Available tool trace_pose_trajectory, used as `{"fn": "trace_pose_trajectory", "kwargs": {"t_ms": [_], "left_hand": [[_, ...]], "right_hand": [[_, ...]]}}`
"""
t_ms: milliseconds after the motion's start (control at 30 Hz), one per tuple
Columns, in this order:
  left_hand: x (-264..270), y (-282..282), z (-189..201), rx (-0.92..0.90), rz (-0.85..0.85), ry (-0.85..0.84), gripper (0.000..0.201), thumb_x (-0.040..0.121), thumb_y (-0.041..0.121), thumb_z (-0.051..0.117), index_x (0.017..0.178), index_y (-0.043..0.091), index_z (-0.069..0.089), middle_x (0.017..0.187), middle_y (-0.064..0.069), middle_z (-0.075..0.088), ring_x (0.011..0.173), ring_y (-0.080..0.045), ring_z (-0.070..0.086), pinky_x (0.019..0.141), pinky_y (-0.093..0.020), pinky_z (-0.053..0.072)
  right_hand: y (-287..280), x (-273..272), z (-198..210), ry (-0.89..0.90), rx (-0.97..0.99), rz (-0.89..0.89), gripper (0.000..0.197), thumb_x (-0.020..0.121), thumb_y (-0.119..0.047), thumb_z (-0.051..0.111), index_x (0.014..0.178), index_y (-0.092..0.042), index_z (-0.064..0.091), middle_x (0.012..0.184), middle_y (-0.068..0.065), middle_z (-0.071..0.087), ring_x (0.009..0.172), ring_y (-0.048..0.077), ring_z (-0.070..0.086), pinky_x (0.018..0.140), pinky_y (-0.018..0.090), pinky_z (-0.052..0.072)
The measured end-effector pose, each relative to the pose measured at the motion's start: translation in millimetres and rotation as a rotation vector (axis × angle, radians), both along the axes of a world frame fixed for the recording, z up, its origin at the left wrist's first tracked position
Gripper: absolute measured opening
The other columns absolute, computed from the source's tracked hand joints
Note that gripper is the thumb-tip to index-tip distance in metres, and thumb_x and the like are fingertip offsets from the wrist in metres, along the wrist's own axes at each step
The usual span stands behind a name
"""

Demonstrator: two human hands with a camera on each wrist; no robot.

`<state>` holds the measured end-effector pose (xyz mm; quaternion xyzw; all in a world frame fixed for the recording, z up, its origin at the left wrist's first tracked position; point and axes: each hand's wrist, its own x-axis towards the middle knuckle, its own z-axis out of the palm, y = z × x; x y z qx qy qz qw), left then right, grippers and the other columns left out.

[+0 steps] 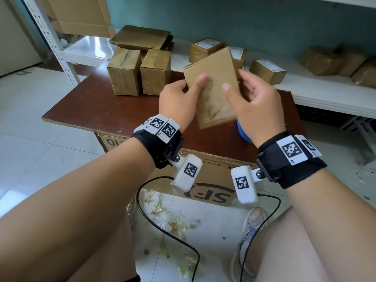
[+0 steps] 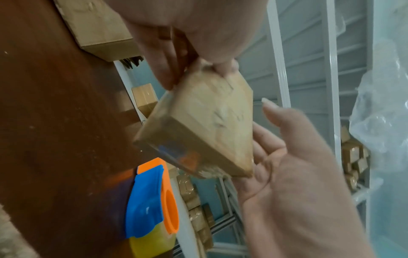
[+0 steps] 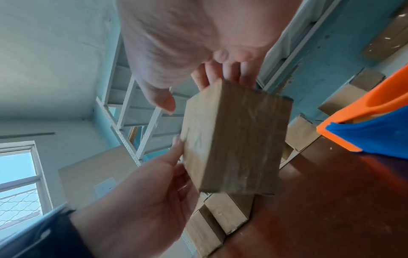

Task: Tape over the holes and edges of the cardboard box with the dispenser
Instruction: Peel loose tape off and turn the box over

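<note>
I hold a small flat cardboard box (image 1: 213, 88) tilted in the air above the brown table (image 1: 91, 106). My left hand (image 1: 181, 98) pinches its left edge, thumb on the front face and fingers behind. My right hand (image 1: 256, 102) cups the right edge, fingers behind the box and thumb over the front. The left wrist view shows the box (image 2: 198, 132) with its lower corner against the right palm (image 2: 298, 174). The blue and orange tape dispenser (image 1: 243, 133) lies on the table under my right wrist, untouched; it also shows beside the box (image 3: 234, 139) as the dispenser (image 3: 371, 125).
Two taped boxes (image 1: 124, 72) (image 1: 155, 72) stand at the table's back left. A white shelf (image 1: 325, 94) behind carries several more boxes. A large printed carton (image 1: 203, 180) sits under the table. A black cable (image 1: 162, 231) and tape scraps lie on the floor.
</note>
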<state>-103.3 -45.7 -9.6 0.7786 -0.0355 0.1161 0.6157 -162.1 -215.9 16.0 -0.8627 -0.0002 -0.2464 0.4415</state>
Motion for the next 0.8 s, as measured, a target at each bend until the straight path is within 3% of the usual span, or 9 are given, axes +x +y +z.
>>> {"fn": "trace_pose_trajectory", "kwargs": {"t_ms": [133, 233, 300, 333, 400, 467, 567, 667, 800], "left_hand": [[6, 1, 12, -0.240, 0.060, 0.104, 0.059, 0.110, 0.052, 0.048, 0.074, 0.007, 0.063, 0.068, -0.008, 0.063, 0.054, -0.013, 0.062, 0.050, -0.027, 0.054], [0, 2, 9, -0.181, -0.020, 0.116, 0.061, 0.103, 0.063, 0.056, 0.061, 0.021, 0.044, 0.057, 0.004, 0.043, 0.049, -0.011, 0.042, 0.048, -0.022, 0.035], [-1, 4, 6, -0.142, -0.051, 0.104, 0.066, 0.097, 0.065, 0.066, 0.056, 0.026, 0.033, 0.053, 0.010, 0.030, 0.049, -0.011, 0.030, 0.051, -0.024, 0.027], [0, 5, 5, -0.174, -0.059, 0.123, 0.061, 0.095, 0.062, 0.070, 0.056, 0.025, 0.042, 0.054, 0.009, 0.037, 0.051, -0.011, 0.038, 0.052, -0.024, 0.036], [-1, 3, 7, -0.250, -0.093, 0.164, 0.045, 0.097, 0.051, 0.075, 0.065, 0.021, 0.063, 0.059, 0.009, 0.058, 0.062, -0.010, 0.063, 0.065, -0.033, 0.060], [-2, 4, 7, -0.264, -0.112, 0.187, 0.039, 0.099, 0.041, 0.075, 0.067, 0.021, 0.069, 0.060, 0.012, 0.067, 0.069, -0.008, 0.071, 0.072, -0.040, 0.066], [0, 9, 5, -0.252, -0.104, 0.165, 0.048, 0.095, 0.052, 0.075, 0.077, 0.008, 0.077, 0.075, -0.007, 0.074, 0.079, -0.024, 0.075, 0.084, -0.057, 0.066], [2, 11, 2, -0.229, -0.068, 0.136, 0.079, 0.084, 0.069, 0.072, 0.096, -0.009, 0.070, 0.095, -0.033, 0.070, 0.088, -0.043, 0.075, 0.086, -0.068, 0.061], [2, 12, -4, -0.198, -0.096, 0.128, 0.086, 0.080, 0.073, 0.072, 0.096, -0.011, 0.067, 0.087, -0.033, 0.069, 0.080, -0.045, 0.072, 0.084, -0.071, 0.060]], "right_hand": [[-4, -5, 8, 0.070, -0.166, 0.037, 0.101, 0.075, -0.065, 0.087, 0.160, -0.029, 0.046, 0.144, -0.016, 0.064, 0.124, -0.005, 0.059, 0.102, 0.014, 0.048], [-3, -4, 5, 0.089, -0.167, 0.024, 0.085, 0.092, -0.041, 0.082, 0.165, -0.024, 0.039, 0.153, -0.011, 0.058, 0.123, -0.013, 0.049, 0.093, -0.006, 0.034], [2, -5, 6, 0.053, -0.137, 0.004, 0.065, 0.104, -0.039, 0.067, 0.163, -0.022, 0.043, 0.155, -0.008, 0.057, 0.131, -0.008, 0.050, 0.103, 0.001, 0.040], [4, -5, 6, 0.045, -0.126, 0.009, 0.063, 0.106, -0.043, 0.062, 0.163, -0.021, 0.044, 0.157, -0.006, 0.056, 0.133, -0.006, 0.051, 0.110, 0.011, 0.044], [9, -8, 7, 0.102, -0.169, 0.032, 0.084, 0.099, -0.057, 0.067, 0.167, -0.023, 0.033, 0.165, -0.002, 0.047, 0.142, 0.003, 0.048, 0.117, 0.026, 0.044], [12, -8, 5, 0.156, -0.260, 0.036, 0.107, 0.087, -0.063, 0.078, 0.170, -0.027, 0.021, 0.170, 0.000, 0.040, 0.150, 0.014, 0.043, 0.120, 0.030, 0.040], [13, -5, 2, 0.130, -0.218, 0.008, 0.087, 0.097, -0.049, 0.073, 0.169, -0.031, 0.026, 0.152, -0.005, 0.060, 0.126, 0.009, 0.061, 0.104, 0.025, 0.053], [11, 0, 1, 0.077, -0.115, -0.012, 0.067, 0.105, -0.048, 0.062, 0.165, -0.030, 0.038, 0.144, -0.014, 0.063, 0.101, -0.015, 0.057, 0.084, -0.001, 0.044], [11, 3, -2, -0.002, -0.062, -0.052, 0.077, 0.090, -0.058, 0.078, 0.156, -0.026, 0.055, 0.129, -0.024, 0.067, 0.097, -0.024, 0.057, 0.089, 0.005, 0.050]]}}
